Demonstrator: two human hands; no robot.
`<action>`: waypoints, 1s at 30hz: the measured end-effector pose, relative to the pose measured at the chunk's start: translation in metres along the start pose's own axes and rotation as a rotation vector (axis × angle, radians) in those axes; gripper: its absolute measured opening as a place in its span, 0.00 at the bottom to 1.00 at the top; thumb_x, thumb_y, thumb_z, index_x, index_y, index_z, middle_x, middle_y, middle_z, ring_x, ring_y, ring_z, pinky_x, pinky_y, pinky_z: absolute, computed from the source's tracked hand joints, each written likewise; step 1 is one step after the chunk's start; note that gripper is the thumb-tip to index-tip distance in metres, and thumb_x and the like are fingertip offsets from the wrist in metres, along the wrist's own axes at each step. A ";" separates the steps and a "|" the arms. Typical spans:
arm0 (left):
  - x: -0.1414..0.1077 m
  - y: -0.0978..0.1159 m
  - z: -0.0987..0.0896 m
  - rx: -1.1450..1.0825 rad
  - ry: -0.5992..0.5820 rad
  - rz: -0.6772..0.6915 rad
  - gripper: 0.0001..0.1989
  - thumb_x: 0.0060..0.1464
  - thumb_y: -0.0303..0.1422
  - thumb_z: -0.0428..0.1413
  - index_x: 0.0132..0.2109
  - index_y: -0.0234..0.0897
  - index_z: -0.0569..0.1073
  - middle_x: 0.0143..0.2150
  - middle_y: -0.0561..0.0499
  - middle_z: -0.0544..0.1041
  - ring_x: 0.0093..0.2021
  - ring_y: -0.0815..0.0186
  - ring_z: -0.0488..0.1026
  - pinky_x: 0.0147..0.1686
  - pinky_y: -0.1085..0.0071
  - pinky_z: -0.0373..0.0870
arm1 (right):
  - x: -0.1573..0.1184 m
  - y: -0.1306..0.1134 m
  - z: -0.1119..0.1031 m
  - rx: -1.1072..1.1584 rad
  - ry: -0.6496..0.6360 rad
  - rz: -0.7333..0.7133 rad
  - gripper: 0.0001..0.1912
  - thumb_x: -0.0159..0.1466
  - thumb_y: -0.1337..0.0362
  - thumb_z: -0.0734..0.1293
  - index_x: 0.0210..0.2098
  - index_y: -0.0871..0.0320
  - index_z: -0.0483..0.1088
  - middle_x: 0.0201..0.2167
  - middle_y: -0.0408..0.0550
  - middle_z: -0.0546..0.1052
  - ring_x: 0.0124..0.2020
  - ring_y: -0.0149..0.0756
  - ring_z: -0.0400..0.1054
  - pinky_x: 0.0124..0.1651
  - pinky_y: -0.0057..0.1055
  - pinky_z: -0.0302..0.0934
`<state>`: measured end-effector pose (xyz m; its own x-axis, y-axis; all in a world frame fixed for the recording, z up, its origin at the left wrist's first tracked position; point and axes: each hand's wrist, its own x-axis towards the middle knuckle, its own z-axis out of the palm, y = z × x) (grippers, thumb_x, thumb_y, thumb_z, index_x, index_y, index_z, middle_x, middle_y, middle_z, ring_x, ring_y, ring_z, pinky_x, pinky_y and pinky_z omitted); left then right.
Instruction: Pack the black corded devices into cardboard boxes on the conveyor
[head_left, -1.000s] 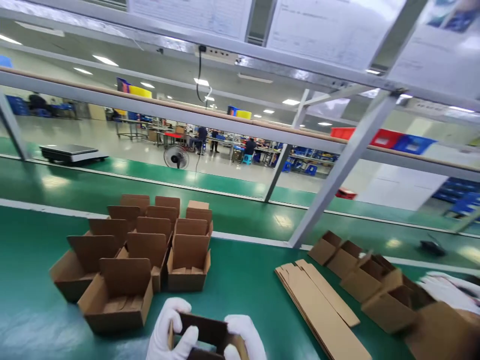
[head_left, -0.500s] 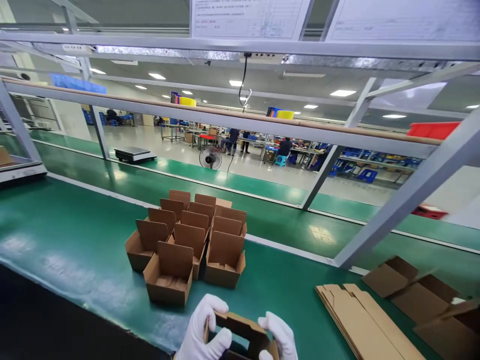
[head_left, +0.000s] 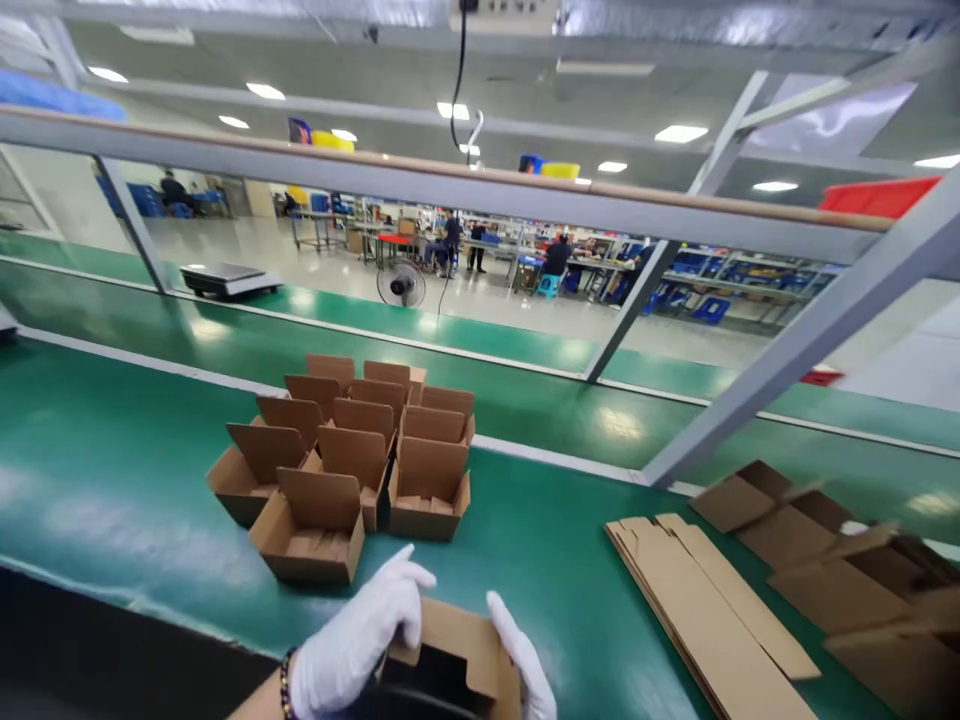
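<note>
A partly folded cardboard box [head_left: 459, 632] is between my two white-gloved hands at the bottom centre, with its dark inside facing me. My left hand [head_left: 358, 632] has its fingers bent over the box's left edge and flap. Against the right wall lies my right hand [head_left: 523, 655], its fingers stretched along the outside; its thumb is hidden. Just beyond stand several open cardboard boxes [head_left: 307, 525] in rows, lids raised. To the right, flat cardboard blanks [head_left: 697, 610] lie in a stack.
More folded cardboard boxes [head_left: 832, 580] line the right edge of the green bench [head_left: 540, 530]. A slanting metal post [head_left: 795, 330] rises behind the blanks. Farther off are a scale [head_left: 229, 280], a fan [head_left: 401, 286] and seated people at other benches.
The view has tipped downward and turned slightly right. My left hand has moved to the box's left edge with more of the wrist showing, and the box's far flap has changed position.
</note>
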<state>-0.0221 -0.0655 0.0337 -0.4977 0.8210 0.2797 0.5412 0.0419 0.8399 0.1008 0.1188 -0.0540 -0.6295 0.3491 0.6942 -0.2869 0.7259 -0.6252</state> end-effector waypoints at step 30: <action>-0.013 -0.010 0.027 0.220 0.229 0.000 0.46 0.29 0.52 0.66 0.55 0.37 0.62 0.48 0.43 0.67 0.48 0.54 0.68 0.51 0.55 0.66 | 0.026 -0.025 -0.003 -0.191 -0.168 -0.295 0.33 0.63 0.54 0.61 0.63 0.57 0.50 0.57 0.60 0.62 0.55 0.50 0.61 0.50 0.48 0.65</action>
<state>-0.0025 -0.0615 0.0095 -0.6237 0.6727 0.3982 0.6623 0.1842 0.7262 0.0942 0.1114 -0.0187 -0.6538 0.0183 0.7565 -0.3438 0.8833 -0.3186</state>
